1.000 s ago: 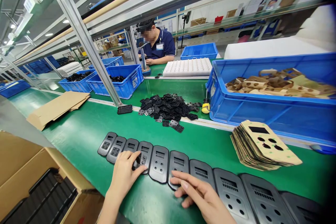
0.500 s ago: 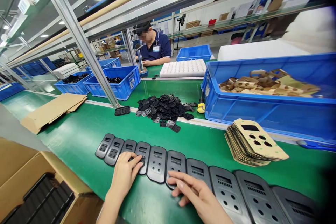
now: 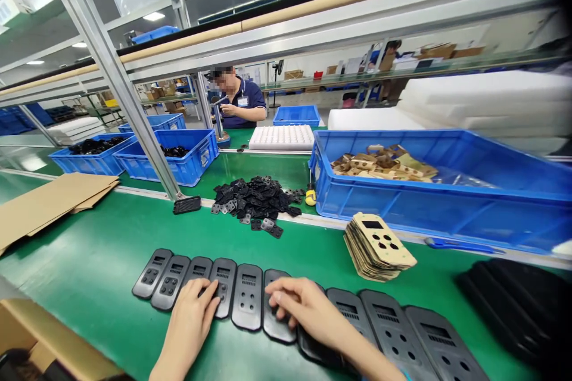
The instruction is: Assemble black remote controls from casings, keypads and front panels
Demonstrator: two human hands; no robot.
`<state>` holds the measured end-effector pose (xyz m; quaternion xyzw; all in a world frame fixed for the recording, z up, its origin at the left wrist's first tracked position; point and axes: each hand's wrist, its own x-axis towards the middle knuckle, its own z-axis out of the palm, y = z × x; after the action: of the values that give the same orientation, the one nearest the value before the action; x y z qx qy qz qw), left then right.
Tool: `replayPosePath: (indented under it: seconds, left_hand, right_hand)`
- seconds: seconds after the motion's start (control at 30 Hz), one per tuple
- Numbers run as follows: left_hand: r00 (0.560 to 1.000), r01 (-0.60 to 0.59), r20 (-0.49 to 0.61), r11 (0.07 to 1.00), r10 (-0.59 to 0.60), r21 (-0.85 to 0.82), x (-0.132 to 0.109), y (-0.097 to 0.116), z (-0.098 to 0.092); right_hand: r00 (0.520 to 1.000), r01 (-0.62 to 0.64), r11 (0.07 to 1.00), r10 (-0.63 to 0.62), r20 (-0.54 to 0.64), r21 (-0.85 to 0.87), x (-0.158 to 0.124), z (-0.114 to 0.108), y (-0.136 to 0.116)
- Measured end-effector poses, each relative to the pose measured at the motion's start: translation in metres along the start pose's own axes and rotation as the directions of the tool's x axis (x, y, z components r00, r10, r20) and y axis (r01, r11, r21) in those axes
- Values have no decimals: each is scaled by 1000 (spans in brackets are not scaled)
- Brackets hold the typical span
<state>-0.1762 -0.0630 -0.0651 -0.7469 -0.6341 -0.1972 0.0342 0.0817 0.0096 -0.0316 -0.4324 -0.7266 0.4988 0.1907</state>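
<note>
Green bench (image 3: 102, 238) runs across a bright workshop; landmark for these notes: the pile of black pads (image 3: 252, 199) at mid-bench.

Well left of the pile: cardboard sheets (image 3: 53, 202), lying flat. Behind and left of it, a blue bin (image 3: 187, 169) of dark parts. A co-worker (image 3: 250, 101) sits beyond the pile.

Change over the last half second: the person's view has swung rightward, while both hands keep their places along the panel row. Reading: work appears to remain at the fourth panel, with no shift along the row.

Nearer the person than the pile, and left of it, the left hand (image 3: 190, 312) bends over the third panel, fingertips at the left side of the fourth panel (image 3: 226, 274). Cannot tell whether it pinches anything. Fifth panel (image 3: 247, 294), directly nearer than the pile, lies between the hands, showing four round holes.

Right hand (image 3: 301, 303), nearer than the pile and slightly right, hangs half-curled and loose over the sixth panel (image 3: 276, 327); nothing seen in it, contact unclear.

Right of the pile: tan sheet stack (image 3: 379, 250), large blue bin (image 3: 429, 208), then a blurred dark stack (image 3: 513, 309), newly in view.
</note>
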Motion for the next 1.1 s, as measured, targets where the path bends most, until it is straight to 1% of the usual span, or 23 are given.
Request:
replayPosePath:
  seconds: [0.07,0.13,0.2,0.23,0.3,0.37,0.4,0.47,0.57,0.63,0.7,0.73,0.8,0.9,1.0,1.1]
  left_hand:
    - [1000,-15,-16,1000,15,-15,0,-3,0]
    - [999,-10,-52,1000,8,-25,4,-3,-4]
    - [998,6,-66,1000,-8,-30,13,0,-11]
    - [999,9,-49,1000,-11,-30,21,4,-15]
    - [999,5,40,1000,-4,-21,41,13,-23]
    - [988,-20,150,1000,21,-9,67,24,-25]
    - [982,-42,186,999,43,-12,82,28,-23]
    - [967,-96,235,995,102,-35,112,37,-11]
    - [938,-177,290,981,191,-77,154,48,21]
    - [932,-193,298,978,209,-80,175,56,44]
    - [935,-181,297,980,196,-78,189,63,61]
    - [937,-168,298,982,185,-81,194,66,66]
    - [942,-128,300,987,151,-93,199,67,71]
    - [956,-39,286,992,72,-118,198,61,65]
    - [964,77,265,985,-33,-156,192,50,54]
    - [954,192,268,962,-136,-193,182,37,45]
  right_hand:
    - [995,-1,985,-15,-94,-172,23,-16,2]
    - [981,-28,961,-28,-194,-275,48,-28,7]
    - [968,-46,936,-43,-246,-348,71,-37,13]
    - [966,-50,929,-49,-256,-367,81,-40,15]
    - [964,-50,927,-52,-260,-372,93,-46,19]
    - [962,-52,941,-43,-270,-334,96,-52,22]
    - [959,-55,952,-33,-282,-301,94,-55,24]
    - [950,-64,977,-3,-312,-205,88,-61,28]
    - [941,-65,998,56,-333,-17,72,-66,34]
    - [941,-48,995,76,-329,92,60,-65,37]
    - [944,-21,986,74,-323,165,49,-62,38]
    - [945,-8,982,70,-321,188,43,-60,39]
    - [944,11,977,59,-323,211,35,-56,41]
    - [940,18,983,45,-339,181,29,-52,45]
    - [935,7,997,19,-353,73,30,-53,48]
    - [920,-31,995,-10,-391,-98,34,-58,46]
